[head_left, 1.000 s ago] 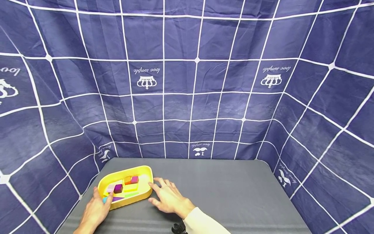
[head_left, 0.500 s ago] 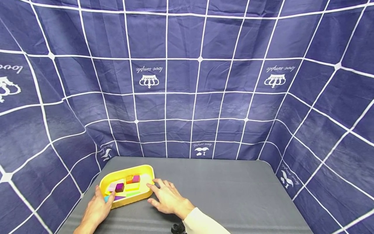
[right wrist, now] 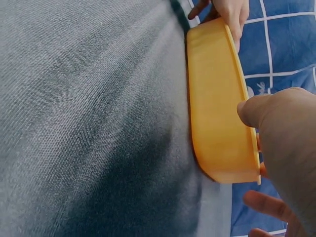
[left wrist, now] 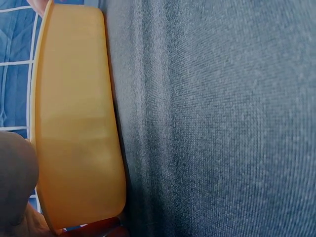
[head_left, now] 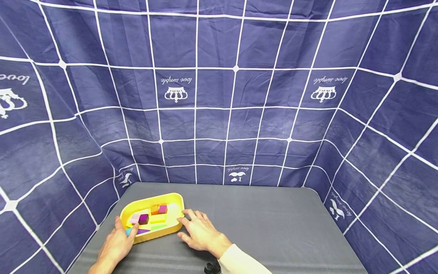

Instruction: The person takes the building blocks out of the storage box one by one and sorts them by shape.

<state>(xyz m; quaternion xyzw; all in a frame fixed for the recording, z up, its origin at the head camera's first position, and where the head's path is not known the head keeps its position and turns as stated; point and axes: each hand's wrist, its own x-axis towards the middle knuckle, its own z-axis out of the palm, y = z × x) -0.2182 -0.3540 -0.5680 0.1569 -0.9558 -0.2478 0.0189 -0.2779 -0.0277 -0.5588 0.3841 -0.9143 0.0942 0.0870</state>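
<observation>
A yellow oblong tray (head_left: 155,235) with rounded ends lies at the left of the grey surface in the head view. Inside are several small blocks, among them a dark purple cube (head_left: 143,219), a yellow bar (head_left: 158,218) and an orange block (head_left: 154,209). My left hand (head_left: 115,243) grips its left end, the thumb over the rim and fingers around the outside. At the right end my right hand (head_left: 202,232) touches the rim with loosely spread fingers. From the right wrist view, the right thumb (right wrist: 254,109) lies against the tray's upper edge.
The grey-covered table (head_left: 260,224) extends to the right of the tray. Blue cloth with white grid lines (head_left: 212,125) encloses it at the back and both sides. A small black object (head_left: 212,268) shows beside the right sleeve at the bottom edge.
The tray, with both hands at its ends, has shifted slightly right. The head view has also drifted a little. The blocks keep their arrangement.
</observation>
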